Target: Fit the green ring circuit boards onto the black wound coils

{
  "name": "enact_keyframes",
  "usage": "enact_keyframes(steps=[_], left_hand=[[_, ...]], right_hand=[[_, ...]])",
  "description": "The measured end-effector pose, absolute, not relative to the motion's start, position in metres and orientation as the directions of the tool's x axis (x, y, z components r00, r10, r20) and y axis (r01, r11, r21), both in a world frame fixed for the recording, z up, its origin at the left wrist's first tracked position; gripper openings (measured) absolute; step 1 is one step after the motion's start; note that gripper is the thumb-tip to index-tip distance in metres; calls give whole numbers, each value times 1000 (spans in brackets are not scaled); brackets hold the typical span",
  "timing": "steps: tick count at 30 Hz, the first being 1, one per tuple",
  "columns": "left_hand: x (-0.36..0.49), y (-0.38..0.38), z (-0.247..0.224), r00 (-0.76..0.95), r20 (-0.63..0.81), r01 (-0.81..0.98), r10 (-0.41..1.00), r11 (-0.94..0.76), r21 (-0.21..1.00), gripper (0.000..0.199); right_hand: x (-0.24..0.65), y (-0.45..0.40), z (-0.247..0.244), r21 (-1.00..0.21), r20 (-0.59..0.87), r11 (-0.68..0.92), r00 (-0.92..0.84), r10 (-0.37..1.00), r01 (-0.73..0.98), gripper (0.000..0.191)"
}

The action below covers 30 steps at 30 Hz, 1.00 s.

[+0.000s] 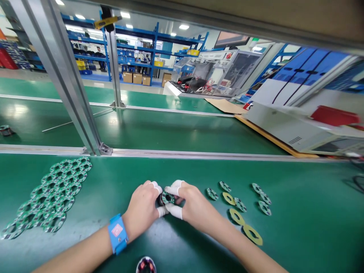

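Observation:
In front of me, a round green circuit board (167,198) with a central hole sits on a dark motor stator (162,200), mostly hidden by fingers. My left hand (143,203) grips the stator from the left, with white finger cots on its fingertips and a blue strap (117,234) at the wrist. From the right, my right hand (190,203) closes thumb and fingers, also in white cots, on the board's rim. Another stator with copper-red windings (146,265) stands at the bottom edge. Whether the board is fully seated cannot be made out.
Overlapping ring-shaped green boards (61,185) cover the left of the green table. Several loose boards (212,193) and yellow rings (236,216) lie to the right. Behind them runs a metal rail (182,153) with an upright post (64,76). A stator (6,130) stands beyond, far left.

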<state>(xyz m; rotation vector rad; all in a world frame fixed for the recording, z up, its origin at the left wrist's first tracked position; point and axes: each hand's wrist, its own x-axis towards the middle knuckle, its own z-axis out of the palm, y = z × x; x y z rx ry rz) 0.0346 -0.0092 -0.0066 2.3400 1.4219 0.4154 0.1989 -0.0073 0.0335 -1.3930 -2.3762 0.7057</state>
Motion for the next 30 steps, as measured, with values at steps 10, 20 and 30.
enact_keyframes(steps=[10,20,30], left_hand=[[36,-9,-7,438,68,785,896,-418,457,22],[27,-21,11,533,268,665,803,-593,455,22],[33,-23,1,733,461,585,499,-809,-56,19]], right_hand=[[207,-7,25,-780,-45,239,-433,900,579,32],[220,-4,8,-938,-217,-60,-443,870,341,46],[207,-16,1,-880,3,187,-389,921,436,35]])
